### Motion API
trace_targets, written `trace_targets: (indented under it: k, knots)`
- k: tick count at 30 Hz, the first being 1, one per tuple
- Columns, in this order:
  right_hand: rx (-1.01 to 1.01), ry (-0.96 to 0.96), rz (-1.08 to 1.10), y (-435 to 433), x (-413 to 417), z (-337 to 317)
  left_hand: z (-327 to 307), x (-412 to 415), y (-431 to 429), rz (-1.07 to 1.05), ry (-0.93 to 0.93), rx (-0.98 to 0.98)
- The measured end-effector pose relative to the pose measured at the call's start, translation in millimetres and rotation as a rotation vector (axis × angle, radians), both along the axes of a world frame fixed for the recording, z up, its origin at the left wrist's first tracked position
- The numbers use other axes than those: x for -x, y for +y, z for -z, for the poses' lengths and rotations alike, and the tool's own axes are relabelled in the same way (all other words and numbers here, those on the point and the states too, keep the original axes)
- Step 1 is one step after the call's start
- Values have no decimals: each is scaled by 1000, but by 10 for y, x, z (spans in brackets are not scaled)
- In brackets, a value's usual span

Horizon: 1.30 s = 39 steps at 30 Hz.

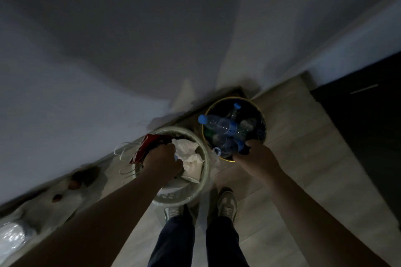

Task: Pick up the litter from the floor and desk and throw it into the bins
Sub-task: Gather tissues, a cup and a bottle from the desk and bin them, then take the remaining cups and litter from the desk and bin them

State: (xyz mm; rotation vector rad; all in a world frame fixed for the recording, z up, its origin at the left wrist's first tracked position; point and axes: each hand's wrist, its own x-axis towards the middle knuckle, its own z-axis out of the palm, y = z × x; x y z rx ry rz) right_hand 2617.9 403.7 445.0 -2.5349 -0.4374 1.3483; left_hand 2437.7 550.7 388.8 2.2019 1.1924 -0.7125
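Bins, pair, on floor [293,136]; one hand at each.
Left hand [161,159], fingers [171,147] curled, on crumpled paper [186,147] in pale bin [207,169], 9 o'clock; right hand [256,156] at 6 o'clock rim of dark bin [225,99], beside plastic bottles [219,124]; cannot tell either grip.

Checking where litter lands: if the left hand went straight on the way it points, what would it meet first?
Most likely the crumpled white paper in the pale bin, right ahead of the left hand; depth unclear.

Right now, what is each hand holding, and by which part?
Cannot be told. The left hand curls into the paper in the pale bin; the right hand curls at the dark bin, at its near rim. Too dim to see any grip.
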Motion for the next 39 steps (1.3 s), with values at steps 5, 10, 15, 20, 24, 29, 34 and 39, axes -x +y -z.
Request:
trace_targets:
  k: [5,10,15,20,24,29,34,39]
  knots:
    - [-1,-85,-117,23,53,-792,-805,-15,68,29,-104,44]
    - [-66,-183,-240,142,88,-1871,-1876,15,126,84,-243,-48]
    - [-160,-346,-347,190,82,-2992,-3030,-27,316,161,-560,-174]
    - [-349,-456,-332,134,28,-4222,-4359,-234,380,216,-737,-258]
    - [-523,-662,-339,72,-18,-5233,-5476,-321,393,312,-798,-343]
    - [-713,-919,-373,-72,35,-6417,-6708,-279,373,420,-961,-598]
    - [-938,-1070,-416,-279,124,-7266,-7637,-102,137,420,-1066,-769]
    - [-1101,-1093,-529,-350,128,-7724,-8177,151,-185,327,-1078,-917]
